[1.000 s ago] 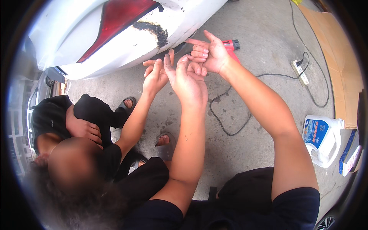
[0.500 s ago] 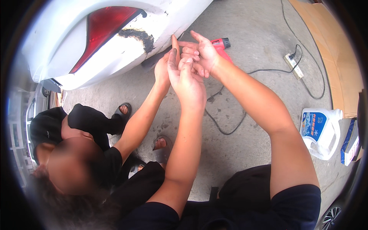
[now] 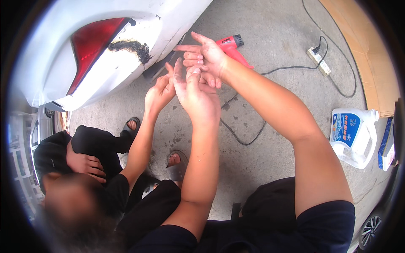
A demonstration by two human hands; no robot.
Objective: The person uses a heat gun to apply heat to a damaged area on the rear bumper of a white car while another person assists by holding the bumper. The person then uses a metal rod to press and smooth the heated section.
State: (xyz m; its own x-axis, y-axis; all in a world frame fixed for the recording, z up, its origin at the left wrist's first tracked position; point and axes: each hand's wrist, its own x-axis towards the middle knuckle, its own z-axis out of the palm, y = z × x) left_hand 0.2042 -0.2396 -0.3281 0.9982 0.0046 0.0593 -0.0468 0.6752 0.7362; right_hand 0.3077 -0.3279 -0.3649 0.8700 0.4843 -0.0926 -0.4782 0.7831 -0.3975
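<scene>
My left hand (image 3: pixel 197 95) is raised before me, its index finger stretched out and darkly smudged, the other fingers partly bent. Close beside it, my right hand (image 3: pixel 211 57) has thumb and index finger spread and the others curled. The fingers of both hands overlap in view; whether they touch, I cannot tell. No object shows in either hand. A co-worker's hand (image 3: pixel 160 90) points a finger just left of my left hand. Beyond the hands is a white car bumper (image 3: pixel 164 25) with a rough black patch (image 3: pixel 134 48) beside a red lamp (image 3: pixel 93 48).
A red heat gun (image 3: pixel 231 47) lies on the concrete floor (image 3: pixel 261 164) behind my right hand. Its black cable runs toward a power strip (image 3: pixel 319 61). At right stand a white jug (image 3: pixel 353 137), a blue-and-white box (image 3: pixel 386 147) and cardboard (image 3: pixel 371 71). A co-worker crouches at left.
The co-worker's hand has drawn back left and down, away from my left hand. My view has shifted, so the car sits further left. My hands keep nearly the same pose.
</scene>
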